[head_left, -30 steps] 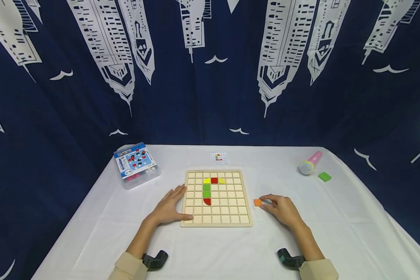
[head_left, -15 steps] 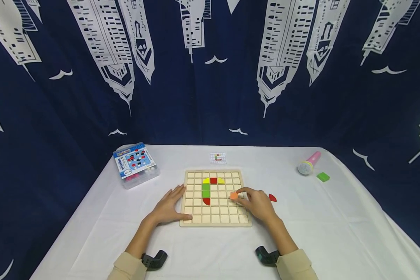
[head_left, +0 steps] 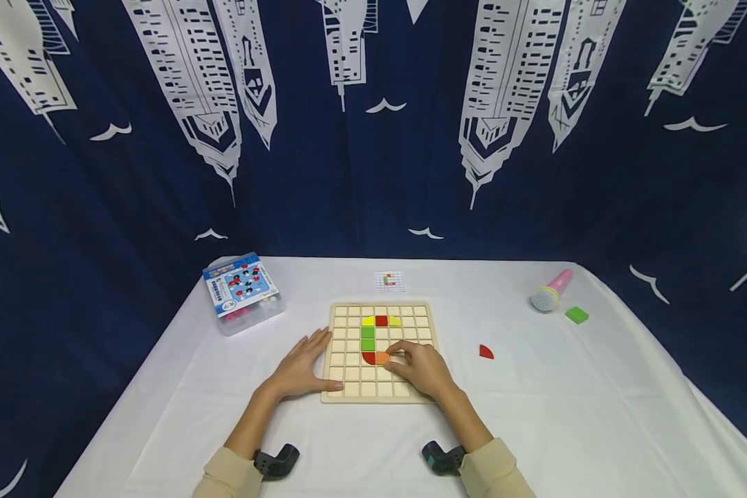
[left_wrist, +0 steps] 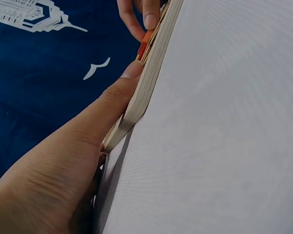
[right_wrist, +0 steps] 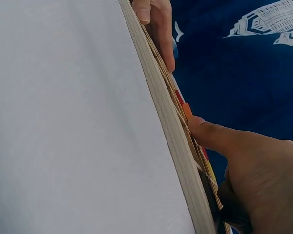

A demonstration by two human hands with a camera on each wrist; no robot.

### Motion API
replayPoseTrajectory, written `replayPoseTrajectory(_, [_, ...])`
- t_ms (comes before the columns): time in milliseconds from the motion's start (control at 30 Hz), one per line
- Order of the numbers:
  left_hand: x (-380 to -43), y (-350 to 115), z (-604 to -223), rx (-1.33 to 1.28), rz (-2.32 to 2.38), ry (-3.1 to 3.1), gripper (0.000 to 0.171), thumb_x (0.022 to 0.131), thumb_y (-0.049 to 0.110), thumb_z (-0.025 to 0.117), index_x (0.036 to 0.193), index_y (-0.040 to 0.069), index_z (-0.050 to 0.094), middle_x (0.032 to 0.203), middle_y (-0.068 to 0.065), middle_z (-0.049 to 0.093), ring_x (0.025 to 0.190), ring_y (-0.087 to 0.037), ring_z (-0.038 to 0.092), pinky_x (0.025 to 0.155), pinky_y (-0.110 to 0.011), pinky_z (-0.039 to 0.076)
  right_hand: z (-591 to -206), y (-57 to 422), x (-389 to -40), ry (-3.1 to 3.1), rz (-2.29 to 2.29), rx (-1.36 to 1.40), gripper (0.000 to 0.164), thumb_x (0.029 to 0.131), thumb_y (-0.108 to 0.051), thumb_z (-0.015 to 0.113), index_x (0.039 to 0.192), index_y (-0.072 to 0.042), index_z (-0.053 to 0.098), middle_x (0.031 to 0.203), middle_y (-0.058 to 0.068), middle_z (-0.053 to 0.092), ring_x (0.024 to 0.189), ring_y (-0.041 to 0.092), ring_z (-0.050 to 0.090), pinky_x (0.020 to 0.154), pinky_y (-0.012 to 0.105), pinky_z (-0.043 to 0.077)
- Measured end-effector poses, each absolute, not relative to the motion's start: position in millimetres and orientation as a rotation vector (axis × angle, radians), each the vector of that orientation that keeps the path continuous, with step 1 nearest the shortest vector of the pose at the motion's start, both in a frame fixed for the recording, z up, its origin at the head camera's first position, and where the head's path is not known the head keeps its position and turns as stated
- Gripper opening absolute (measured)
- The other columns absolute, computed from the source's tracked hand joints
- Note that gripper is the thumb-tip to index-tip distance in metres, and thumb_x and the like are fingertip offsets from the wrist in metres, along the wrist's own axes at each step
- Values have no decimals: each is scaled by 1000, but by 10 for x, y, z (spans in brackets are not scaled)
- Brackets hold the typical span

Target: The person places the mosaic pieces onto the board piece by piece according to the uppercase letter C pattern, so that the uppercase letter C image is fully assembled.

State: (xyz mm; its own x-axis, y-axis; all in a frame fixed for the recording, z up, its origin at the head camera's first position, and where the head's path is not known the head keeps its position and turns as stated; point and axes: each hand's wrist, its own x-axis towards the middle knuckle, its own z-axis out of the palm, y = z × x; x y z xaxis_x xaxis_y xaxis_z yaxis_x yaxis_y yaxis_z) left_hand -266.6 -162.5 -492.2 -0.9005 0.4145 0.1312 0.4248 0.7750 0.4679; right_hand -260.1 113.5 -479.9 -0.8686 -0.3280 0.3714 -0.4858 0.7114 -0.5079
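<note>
A wooden grid board (head_left: 398,391) lies on the table. My left hand (head_left: 301,366) rests at its left edge, fingers spread and thumb over the near left corner. My right hand (head_left: 422,368) pinches an orange tile (head_left: 382,358) between thumb and finger, at a cell just right of a red quarter-round tile (head_left: 369,358). Above that red tile sit two green tiles (head_left: 367,339). A yellow tile (head_left: 368,321), a red square tile (head_left: 382,321) and another yellow tile (head_left: 395,321) form the top row. In the right wrist view, my right thumb touches the orange tile (right_wrist: 187,111).
Right of the board lies a loose red quarter-round tile (head_left: 486,352). Farther right are a green tile (head_left: 577,315) and a pink toy microphone (head_left: 551,290). A small pattern card (head_left: 389,281) lies behind the board. A clear plastic box (head_left: 244,294) stands at the back left.
My right hand has carried the orange tile leftward from beside the board to the cell by the red quarter-round tile. The loose red tile has come into view. My left hand stays put.
</note>
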Motion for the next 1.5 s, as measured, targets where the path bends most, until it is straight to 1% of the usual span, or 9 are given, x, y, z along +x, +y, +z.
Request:
replayPoseTrajectory(300, [-2670, -1601, -4915, -681, -791, -2953, 114, 61, 70, 68, 146, 7, 25, 152, -5, 20, 139, -20, 12, 113, -39, 10, -4804, 1156, -2602, -2685, 911, 620, 25, 78, -33, 73, 98, -19, 70, 48, -11, 32, 44, 2, 21, 42, 20, 20])
replayPoseTrajectory(500, [-2657, -1615, -4901, -668, -799, -2968, 115, 61, 69, 68, 146, 7, 24, 152, -4, 18, 140, -20, 12, 113, -39, 9, -4771, 1246, -2605, -2709, 1014, 585, 30, 79, -32, 73, 105, -17, 69, 47, -10, 35, 43, 3, 25, 41, 20, 24])
replayPoseTrajectory(667, [-2644, -1627, -4901, -675, -796, -2958, 115, 61, 70, 68, 146, 6, 25, 152, -5, 19, 139, -21, 12, 113, -39, 9, -4732, 1538, -2603, -2700, 1029, 462, 29, 79, -27, 74, 105, -17, 70, 47, -7, 36, 44, 5, 26, 42, 21, 25])
replayPoseTrajectory(800, [-2656, -1629, -4911, -679, -784, -2959, 115, 61, 72, 66, 146, 8, 24, 152, -4, 18, 140, -19, 11, 113, -38, 8, -4714, 1873, -2600, -2667, 983, 359, 27, 78, -24, 75, 103, -14, 70, 48, -5, 34, 43, 7, 24, 40, 22, 24])
replayPoseTrajectory(900, [-2662, -1623, -4916, -674, -802, -2961, 116, 60, 72, 66, 147, 8, 23, 153, -3, 17, 140, -18, 10, 113, -37, 8, -4729, 2146, -2594, -2639, 940, 310, 27, 78, -22, 75, 103, -12, 70, 49, -5, 34, 43, 7, 25, 38, 22, 24])
replayPoseTrajectory(1100, [-2669, -1625, -4938, -692, -778, -2939, 115, 61, 72, 66, 146, 7, 25, 152, -4, 20, 139, -20, 13, 113, -38, 9, -4809, 2595, -2551, -2625, 872, 204, 29, 77, -18, 76, 103, -9, 69, 50, -6, 34, 44, 7, 26, 38, 23, 26])
replayPoseTrajectory(1333, [-2671, -1629, -4946, -698, -766, -2937, 116, 61, 74, 64, 146, 7, 24, 152, -4, 20, 139, -19, 12, 113, -37, 9, -4853, 2814, -2513, -2695, 870, 132, 30, 78, -22, 75, 104, -9, 69, 51, -4, 35, 46, 9, 27, 40, 24, 25])
replayPoseTrajectory(1500, [-2670, -1624, -4942, -690, -769, -2940, 116, 61, 75, 64, 146, 7, 24, 152, -4, 20, 139, -19, 13, 113, -38, 9, -4834, 2877, -2507, -2702, 875, 119, 31, 77, -20, 76, 105, -8, 69, 52, -3, 35, 48, 9, 27, 42, 24, 25])
